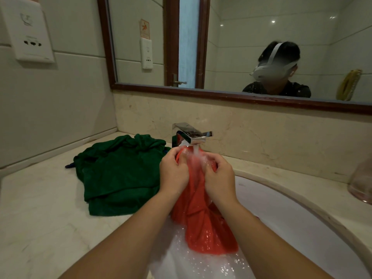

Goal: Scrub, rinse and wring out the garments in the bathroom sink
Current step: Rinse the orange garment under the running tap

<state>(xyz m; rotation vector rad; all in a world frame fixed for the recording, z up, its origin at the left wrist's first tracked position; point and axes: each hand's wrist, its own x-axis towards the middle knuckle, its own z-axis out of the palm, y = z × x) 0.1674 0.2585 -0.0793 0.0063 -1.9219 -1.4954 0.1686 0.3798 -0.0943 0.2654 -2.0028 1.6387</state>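
1. Garments: two. One red garment [201,218] is in the sink, and one green garment [120,174] is on the counter to the left.
2. Hands: two. The left hand [174,172] and the right hand [220,178] both grip the red garment.
3. Taps: one tap [191,135], on the far side of the sink.
4. Sinks: one sink [291,208].
5. Mirrors: one mirror [221,95], on the far wall.
6. Wall sockets: one wall socket [30,33], far left. A second shows as a reflection in the mirror.
7. Clear containers: one clear container [362,182], at the right edge and blurred.
8. Brushes: one yellow brush [349,85], seen in the mirror at far right.
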